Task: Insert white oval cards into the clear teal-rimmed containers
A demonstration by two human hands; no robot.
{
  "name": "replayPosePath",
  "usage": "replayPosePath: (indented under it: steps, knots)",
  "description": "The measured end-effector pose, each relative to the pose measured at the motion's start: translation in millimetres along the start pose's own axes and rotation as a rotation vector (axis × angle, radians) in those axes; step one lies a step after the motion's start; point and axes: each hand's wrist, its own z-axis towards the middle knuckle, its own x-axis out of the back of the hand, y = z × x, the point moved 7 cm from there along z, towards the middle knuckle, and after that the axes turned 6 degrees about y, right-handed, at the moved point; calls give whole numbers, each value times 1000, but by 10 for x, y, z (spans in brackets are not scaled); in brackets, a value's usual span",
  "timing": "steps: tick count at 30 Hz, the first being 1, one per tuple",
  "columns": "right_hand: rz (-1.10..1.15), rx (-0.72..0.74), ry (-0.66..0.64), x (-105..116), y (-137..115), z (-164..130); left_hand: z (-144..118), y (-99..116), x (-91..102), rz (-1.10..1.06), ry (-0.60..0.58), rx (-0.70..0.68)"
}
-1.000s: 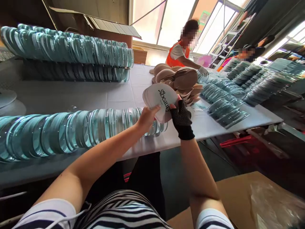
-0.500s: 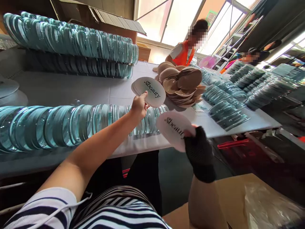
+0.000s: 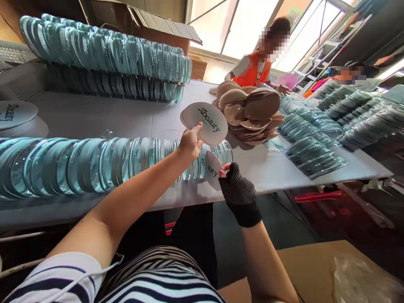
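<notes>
White oval printed cards [image 3: 205, 122] fanned in my left hand [image 3: 189, 145] could slip; my gloved right hand [image 3: 240, 193] pinches one card [image 3: 212, 169] beside the clear disc row [image 3: 94, 164].

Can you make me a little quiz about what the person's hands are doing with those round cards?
1. True or false: the left hand holds a fanned stack of cards printed "beauty".
2. What does the right hand wear? A) nothing B) a dark fingerless glove C) a white rubber glove
3. Fill in: the right hand's single card is right at the end of the near row of clear ____ lids.

Key:
1. True.
2. B.
3. Round; the glassy blue-green discs stand on edge in a row along the white table, and the card meets the row's right end.
</notes>
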Motion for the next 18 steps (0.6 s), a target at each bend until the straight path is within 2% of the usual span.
replayPosePath:
  steps: [3, 5, 9, 12, 13, 15, 18]
  knots:
    - [84, -14, 85, -3, 56, -29, 2, -14, -21, 3, -12, 24]
    - [67, -1, 117, -116, -2, 47, -5, -12, -38, 0, -24, 24]
    - [-53, 81, 40, -421, -210, 182, -22, 14, -33, -1, -26, 25]
    - [-95, 118, -36, -504, -240, 161, -26, 26, -16, 8, -18, 44]
    - [-66, 112, -65, -515, -209, 148, -28, 27, -11, 13, -13, 45]
    - [144, 56, -200, -587, -105, 119, -31, 27, -2, 19, -1, 37]
    - [589, -23, -504, -761, -11, 39, -38, 17, -1, 12, 3, 5]
